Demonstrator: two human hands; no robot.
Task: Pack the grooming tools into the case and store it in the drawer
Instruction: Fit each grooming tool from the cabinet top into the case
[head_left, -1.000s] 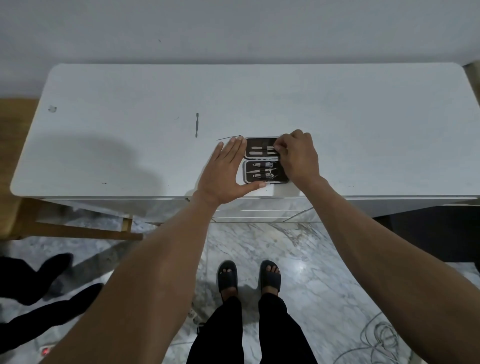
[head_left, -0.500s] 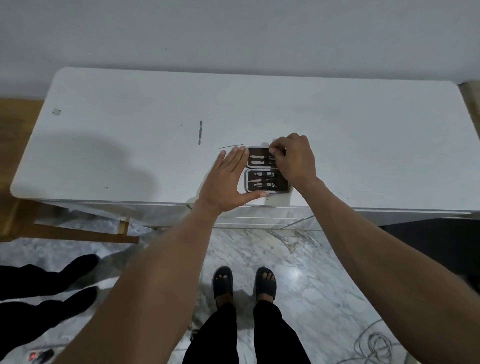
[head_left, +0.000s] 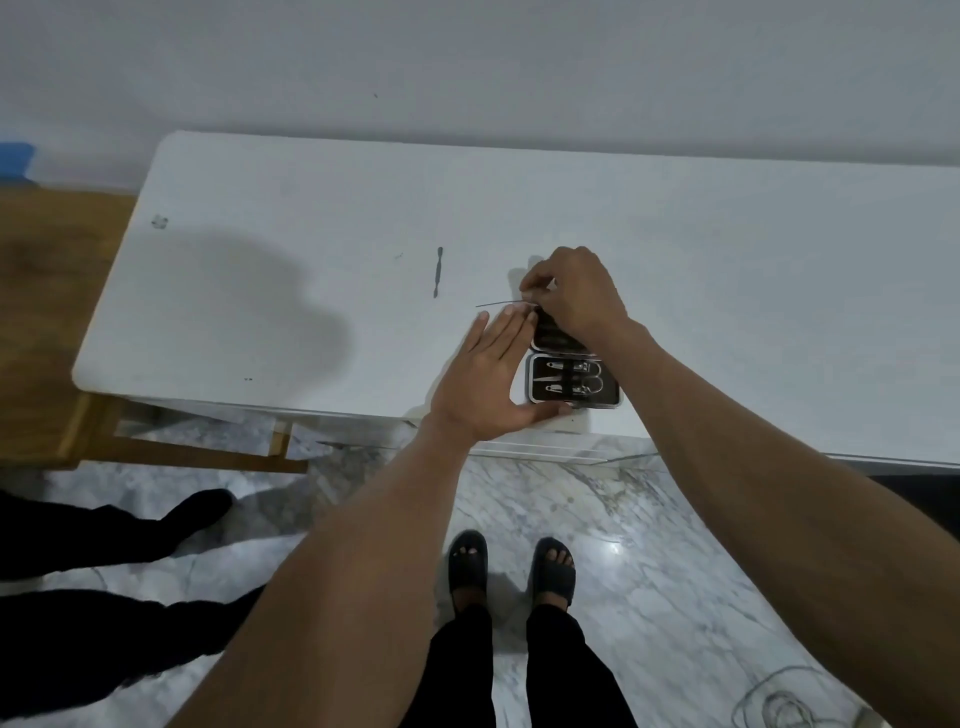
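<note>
A small black grooming case (head_left: 571, 383) lies open on the white tabletop (head_left: 311, 218) near its front edge, with several metal tools strapped in its near half. My left hand (head_left: 491, 376) rests flat against the case's left side, fingers straight, thumb along the front edge. My right hand (head_left: 571, 293) covers the far half of the case, fingers curled and pinching the end of a thin metal tool (head_left: 501, 304) that points left. A second slim metal tool (head_left: 437, 272) lies loose on the table, further left.
A wall runs behind the table. A wooden piece of furniture (head_left: 67, 415) stands at the left. My sandalled feet (head_left: 511, 569) stand on the marble floor, another person's dark legs (head_left: 104, 545) are at lower left, and a cable coil (head_left: 779, 706) lies at lower right.
My right hand has shifted from the case's far half towards its upper left corner, and its fingers have closed on the thin tool. My left hand stays against the case.
</note>
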